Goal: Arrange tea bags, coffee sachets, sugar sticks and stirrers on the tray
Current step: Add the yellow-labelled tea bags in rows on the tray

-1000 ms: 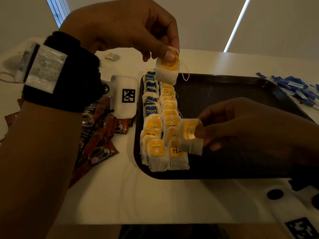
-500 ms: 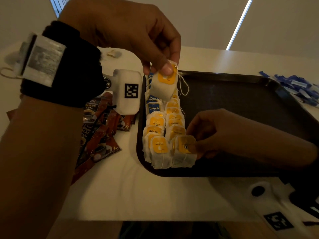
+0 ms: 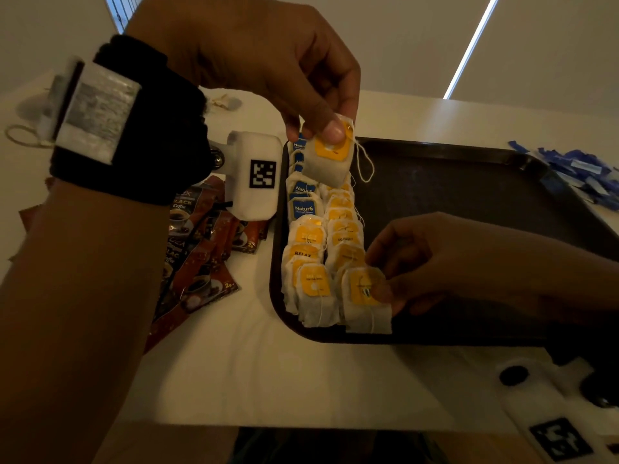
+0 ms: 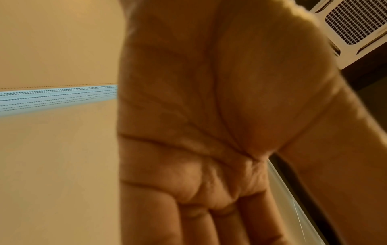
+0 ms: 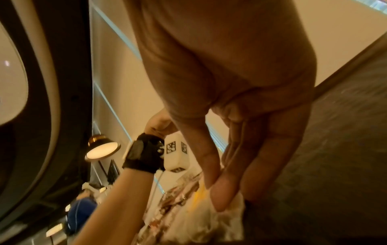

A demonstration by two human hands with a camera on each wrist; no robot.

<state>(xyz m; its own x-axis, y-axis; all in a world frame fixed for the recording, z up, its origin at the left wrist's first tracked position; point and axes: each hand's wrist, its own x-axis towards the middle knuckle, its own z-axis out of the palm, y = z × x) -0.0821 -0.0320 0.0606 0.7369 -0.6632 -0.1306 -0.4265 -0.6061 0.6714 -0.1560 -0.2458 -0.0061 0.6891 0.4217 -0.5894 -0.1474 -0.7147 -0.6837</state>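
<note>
Fingers of the left hand (image 3: 254, 61) pinch a tea bag (image 3: 330, 157) above the tray (image 3: 469, 182); the right hand (image 3: 435, 259) pinches another bag (image 3: 366, 301) at the rows' near end. Coffee sachets (image 3: 197, 262) and blue sticks (image 3: 582, 175) flank the tray on the pale worktop (image 3: 268, 373). Overhead, a light strip (image 3: 469, 51) crosses the ceiling.

White table (image 3: 254, 373) holds dark tray (image 3: 469, 155), coffee sachets (image 3: 201, 279), blue sticks (image 3: 582, 175)
</note>
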